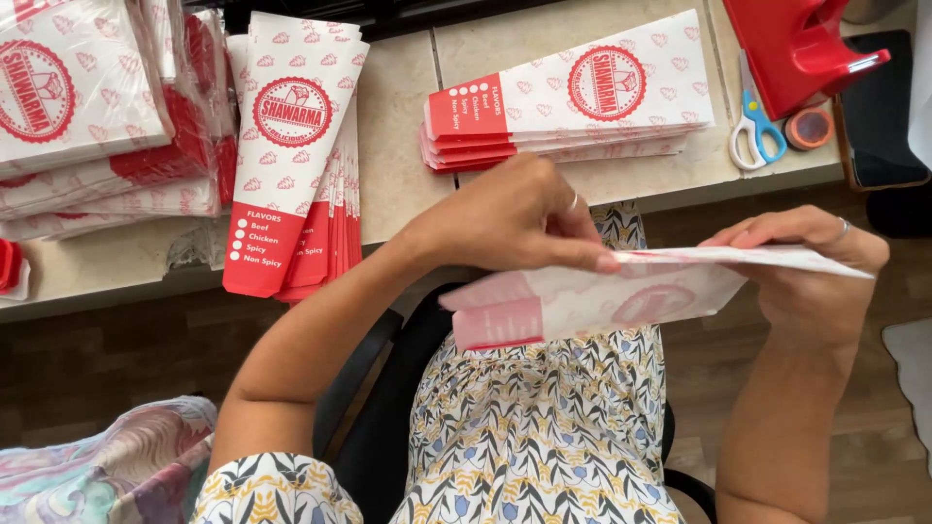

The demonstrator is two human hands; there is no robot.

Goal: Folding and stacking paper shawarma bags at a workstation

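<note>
Beige tiles cover the worktop (398,146) ahead of us, and dark wood floor shows below its near edge. We hold 1 long white-and-red paper sleeve (592,296) over our lap, just off that near edge, lying nearly level with its red end toward our left. Our left hand (510,218) is closed on its upper edge, fingertips pinching the paper near the middle. Our right hand (811,267) grips the sleeve's right end, fingers curled over the top flap.

On the worktop, 1 stack of matching sleeves (573,97) lies toward the far edge, directly beyond our hands. Another fanned stack (291,155) hangs over the near edge at left, and wrapped bundles (87,107) fill the far left corner. At the right end sit blue-handled scissors (755,121), a small tape roll (811,126) and a red dispenser (796,44).
</note>
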